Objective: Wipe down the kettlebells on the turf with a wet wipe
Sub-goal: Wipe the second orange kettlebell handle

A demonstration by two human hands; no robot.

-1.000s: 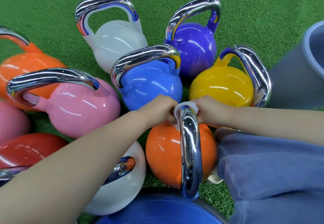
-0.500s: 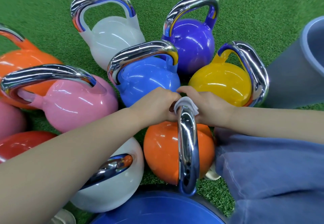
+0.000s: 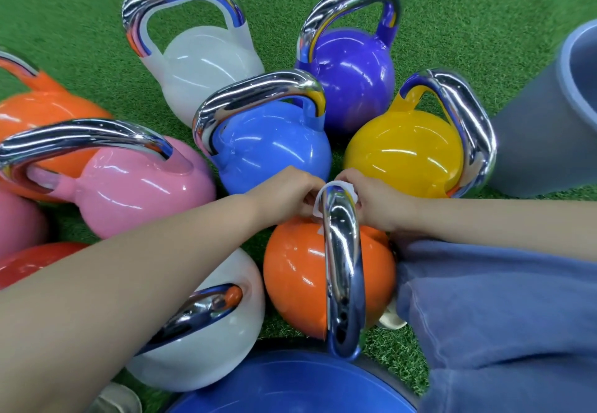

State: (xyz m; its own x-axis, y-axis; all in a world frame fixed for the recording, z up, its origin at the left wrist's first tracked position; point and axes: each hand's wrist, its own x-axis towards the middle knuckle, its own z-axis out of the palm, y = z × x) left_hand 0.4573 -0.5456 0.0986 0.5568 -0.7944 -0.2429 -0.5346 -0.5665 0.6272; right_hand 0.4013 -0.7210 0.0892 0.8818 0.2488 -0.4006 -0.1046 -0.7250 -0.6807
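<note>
At the far left an orange kettlebell [image 3: 42, 112] is cut by the frame edge, and in front of it lies a pink kettlebell [image 3: 135, 186] with its chrome handle pointing left. Below it a red kettlebell [image 3: 35, 260] shows only in part. All of them stand on the green turf [image 3: 80, 8]. Further back is a white kettlebell [image 3: 206, 70], and a second white kettlebell [image 3: 213, 344] stands near the bottom, partly hidden under the left forearm.

In the middle a blue kettlebell [image 3: 271, 151] stands just behind the two hands. The left hand [image 3: 287, 194] has its fingers curled and pinches one end of the wet wipe [image 3: 323, 199]. The wipe is looped over the far end of the chrome handle [image 3: 342, 267] of the near orange kettlebell [image 3: 300, 280], which stands between the two forearms. The right hand [image 3: 376, 202] also has curled fingers and pinches the other end of the wipe, so both hands are clamped on it, one at each side of the handle.

Behind them is a purple kettlebell [image 3: 352, 73], and to the right a yellow kettlebell [image 3: 403, 154], just beside the right hand. A large blue round object [image 3: 290, 386] fills the bottom edge. At the right lie a blue trouser leg [image 3: 500, 315] and a grey bucket [image 3: 549, 128].
</note>
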